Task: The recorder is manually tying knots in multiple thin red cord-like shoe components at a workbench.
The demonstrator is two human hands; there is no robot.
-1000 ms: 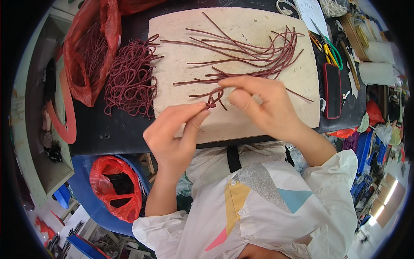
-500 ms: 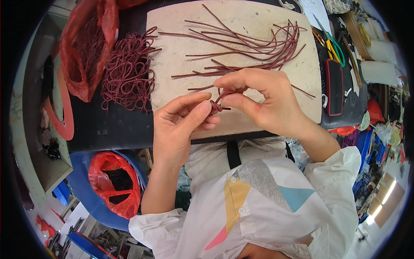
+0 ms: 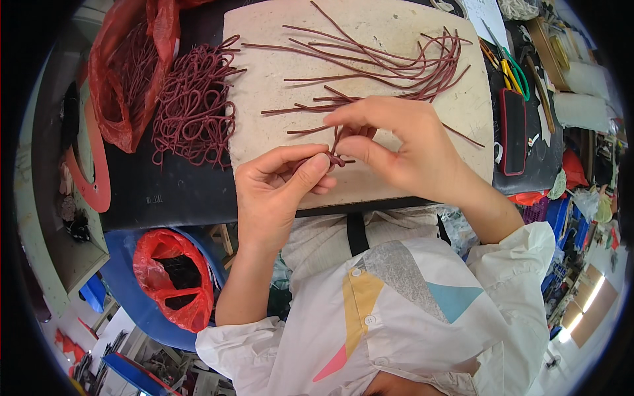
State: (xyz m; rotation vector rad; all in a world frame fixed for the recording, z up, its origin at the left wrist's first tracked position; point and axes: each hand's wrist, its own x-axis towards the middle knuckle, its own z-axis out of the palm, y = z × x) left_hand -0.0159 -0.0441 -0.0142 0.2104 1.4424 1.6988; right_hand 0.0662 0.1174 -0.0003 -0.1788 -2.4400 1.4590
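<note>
My left hand (image 3: pixel 267 191) pinches a dark red cord with a small knot (image 3: pixel 337 160) in it between thumb and forefinger. A short cord end sticks out to the right of the knot. Just above, my right hand (image 3: pixel 419 148) has its thumb and forefinger closed around a strand that rises from the knot. Its other fingers are partly hidden. Beyond the hands, a bunch of loose dark red cords (image 3: pixel 422 66) lies spread on a pale board (image 3: pixel 264 142).
Left of the board sits a heap of looped, knotted cords (image 3: pixel 195 109), beside a red plastic bag (image 3: pixel 109 109) with more cord. On the right lie green-handled scissors (image 3: pixel 518 76) and a dark phone-like object with a red edge (image 3: pixel 512 132). A blue tub (image 3: pixel 125 277) holds another red bag (image 3: pixel 155 264).
The right hand has shifted slightly up and left, drawing the strand more upright from the knot. The knot sits a little further right in the left fingertips.
</note>
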